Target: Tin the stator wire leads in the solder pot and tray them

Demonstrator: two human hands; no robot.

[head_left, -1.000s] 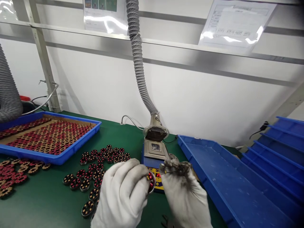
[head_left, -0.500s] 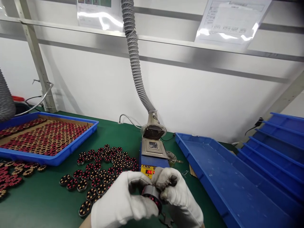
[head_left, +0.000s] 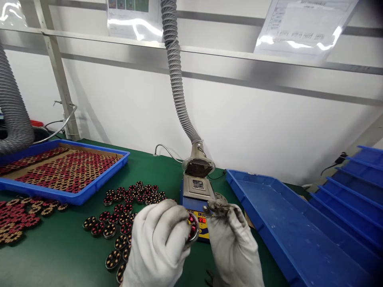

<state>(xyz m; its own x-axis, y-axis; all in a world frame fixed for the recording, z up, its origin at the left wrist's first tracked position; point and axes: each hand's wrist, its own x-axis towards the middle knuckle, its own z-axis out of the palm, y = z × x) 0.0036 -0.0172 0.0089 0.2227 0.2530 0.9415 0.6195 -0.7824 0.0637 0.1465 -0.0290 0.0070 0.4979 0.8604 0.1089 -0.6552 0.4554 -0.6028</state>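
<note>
My left hand [head_left: 158,243], in a white glove, is closed round a small round wound stator [head_left: 192,228] with red coils, held up in front of the blue solder pot [head_left: 196,196]. My right hand [head_left: 231,239], in a soiled white glove, has its dirty fingertips pinched together just right of the stator, close to its edge; what they pinch is too small to make out. Both hands hover above the green bench.
Several loose stators [head_left: 125,217] lie on the green mat [head_left: 60,255] left of my hands. A blue tray [head_left: 98,181] full of stators stands at the left. A grey fume hose [head_left: 176,79] hangs over the pot. Blue trays [head_left: 269,223] sit at the right.
My hands were clasped together low round the stator half a second ago; now they have risen and parted slightly, the stator's coil face is turned toward my right fingertips.
</note>
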